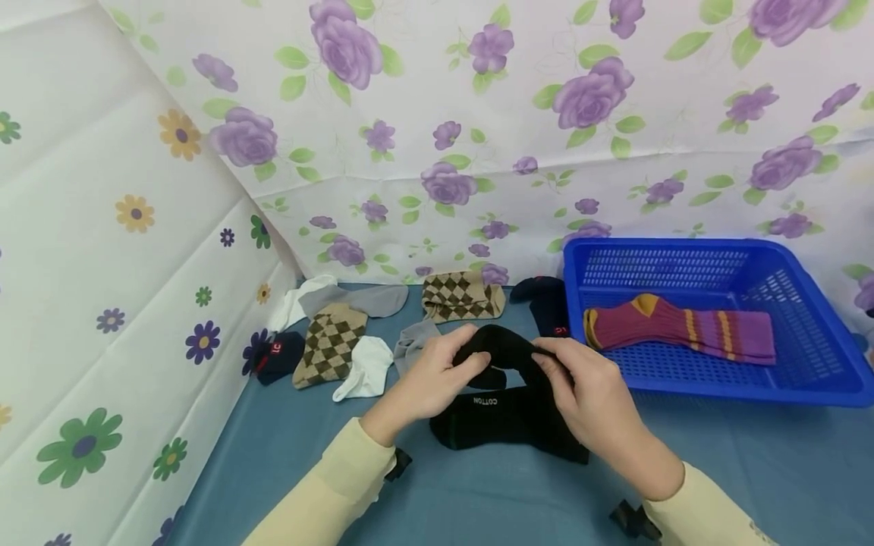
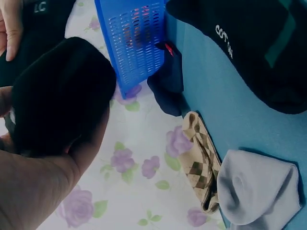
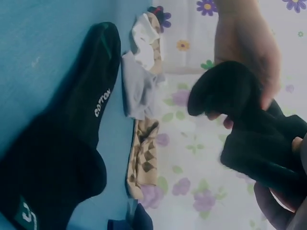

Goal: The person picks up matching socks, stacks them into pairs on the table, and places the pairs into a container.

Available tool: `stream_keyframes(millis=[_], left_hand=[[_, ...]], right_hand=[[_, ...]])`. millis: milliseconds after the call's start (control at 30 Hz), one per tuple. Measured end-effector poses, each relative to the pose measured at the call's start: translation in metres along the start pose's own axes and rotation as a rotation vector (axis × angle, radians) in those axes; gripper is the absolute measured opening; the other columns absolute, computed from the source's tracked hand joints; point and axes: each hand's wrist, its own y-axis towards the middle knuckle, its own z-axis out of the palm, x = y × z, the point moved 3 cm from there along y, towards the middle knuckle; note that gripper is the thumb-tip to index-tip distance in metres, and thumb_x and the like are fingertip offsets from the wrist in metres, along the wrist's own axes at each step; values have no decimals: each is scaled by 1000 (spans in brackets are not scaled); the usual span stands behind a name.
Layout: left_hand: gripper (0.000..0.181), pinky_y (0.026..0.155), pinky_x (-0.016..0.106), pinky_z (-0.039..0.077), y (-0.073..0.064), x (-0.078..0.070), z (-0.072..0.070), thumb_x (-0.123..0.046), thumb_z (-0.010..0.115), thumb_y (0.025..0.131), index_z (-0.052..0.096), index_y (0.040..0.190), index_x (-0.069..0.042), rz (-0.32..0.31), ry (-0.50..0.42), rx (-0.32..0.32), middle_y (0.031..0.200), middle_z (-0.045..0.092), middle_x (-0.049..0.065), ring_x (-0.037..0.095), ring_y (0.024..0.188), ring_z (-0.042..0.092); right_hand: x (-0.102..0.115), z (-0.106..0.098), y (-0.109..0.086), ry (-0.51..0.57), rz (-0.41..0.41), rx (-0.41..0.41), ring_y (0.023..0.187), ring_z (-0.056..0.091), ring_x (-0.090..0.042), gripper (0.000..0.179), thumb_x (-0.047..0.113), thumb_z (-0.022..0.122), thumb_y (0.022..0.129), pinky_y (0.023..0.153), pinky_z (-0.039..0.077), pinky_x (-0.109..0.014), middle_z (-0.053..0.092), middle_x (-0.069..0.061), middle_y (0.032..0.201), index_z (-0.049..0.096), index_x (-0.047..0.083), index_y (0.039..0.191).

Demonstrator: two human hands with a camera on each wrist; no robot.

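Observation:
A black sock [image 1: 504, 340] is held up between both hands, arched over the table. My left hand [image 1: 437, 373] pinches one end between thumb and fingers; in the left wrist view that rounded end of the sock [image 2: 64, 96] covers most of the fingers. My right hand [image 1: 597, 390] grips the other end, thumb on the near side. Beneath them a second black sock [image 1: 478, 428], lettered COTTON, lies flat on the blue cloth. In the right wrist view it shows whole-length at the left [image 3: 79, 115], and the held sock hangs bent between the hands.
A blue plastic basket [image 1: 683, 390] at the right holds maroon and purple striped socks [image 1: 683, 330]. Along the back lie checkered [image 1: 460, 296], grey [image 1: 372, 301], white [image 1: 366, 368] and navy socks [image 1: 278, 356]. Flowered sheets [image 1: 444, 152] hang behind and at left.

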Motion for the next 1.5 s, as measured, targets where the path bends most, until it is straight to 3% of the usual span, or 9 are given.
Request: stream_keyframes(millis=[167, 267, 400, 700, 900, 1133, 1300, 1400, 1500], left_hand=[[14, 54, 26, 43, 1, 8, 3, -25, 45, 99, 59, 99, -21, 7, -12, 5, 73, 56, 4, 14, 58, 52], [12, 64, 25, 49, 0, 7, 4, -29, 52, 96, 59, 105, -26, 26, 12, -12, 89, 63, -4, 8, 73, 60], [30, 82, 26, 51, 1, -1, 7, -39, 61, 89, 54, 118, -33, 83, 24, -57, 112, 63, -13, 1, 98, 61], [17, 73, 22, 53, 6, -9, 11, -32, 62, 90, 69, 102, -23, 189, 28, -147, 99, 69, -9, -1, 83, 63], [14, 74, 22, 54, 4, 2, 13, -20, 68, 86, 71, 99, -17, 143, 151, -128, 93, 71, -5, 1, 81, 64], [16, 88, 31, 50, -1, 19, 14, -27, 56, 94, 64, 108, -24, 21, 172, -83, 110, 63, -8, 8, 105, 59], [14, 75, 28, 48, -3, 27, 9, -27, 41, 101, 51, 110, -25, 33, 121, -130, 92, 58, -6, 7, 79, 55], [14, 59, 25, 43, -4, 30, 4, -25, 40, 101, 50, 112, -25, 73, 146, -201, 78, 54, -6, 8, 59, 46], [15, 54, 24, 39, -4, 31, 1, -26, 43, 100, 50, 114, -27, 88, 145, -259, 73, 55, -7, 8, 53, 42]], right_hand=[[1, -4, 8, -12, -23, 39, 75, 60, -2, 20, 18, 58, 93, 65, 53, -23, 67, 7, 98, 64, 20, 113], [3, -5, 14, -31, -60, 76, 67, 56, 0, 19, 21, 57, 94, 60, 50, -21, 67, 8, 95, 64, 21, 112], [6, -4, 20, -69, -157, 130, 59, 52, 1, 19, 22, 61, 92, 54, 45, -17, 68, 6, 91, 65, 19, 110], [10, -14, 27, -65, -230, 170, 61, 54, 2, 19, 19, 67, 86, 55, 47, -15, 69, 7, 87, 69, 18, 105], [10, -34, 34, -9, -228, 124, 63, 55, 4, 19, 13, 71, 83, 58, 45, -10, 70, 7, 90, 70, 17, 101], [7, -46, 33, 36, -201, 56, 55, 46, 7, 24, 8, 71, 81, 52, 39, -8, 70, 7, 89, 70, 17, 103], [-4, -49, 26, 4, -127, 87, 49, 38, 6, 27, 10, 70, 83, 47, 31, -7, 71, 6, 91, 69, 18, 109], [-11, -51, 21, -12, -116, 106, 50, 38, 6, 37, 7, 70, 82, 47, 29, -7, 72, 4, 97, 67, 19, 116], [-17, -50, 17, -29, -116, 139, 53, 39, 3, 50, 3, 70, 81, 50, 31, -6, 69, 6, 97, 59, 22, 127]])
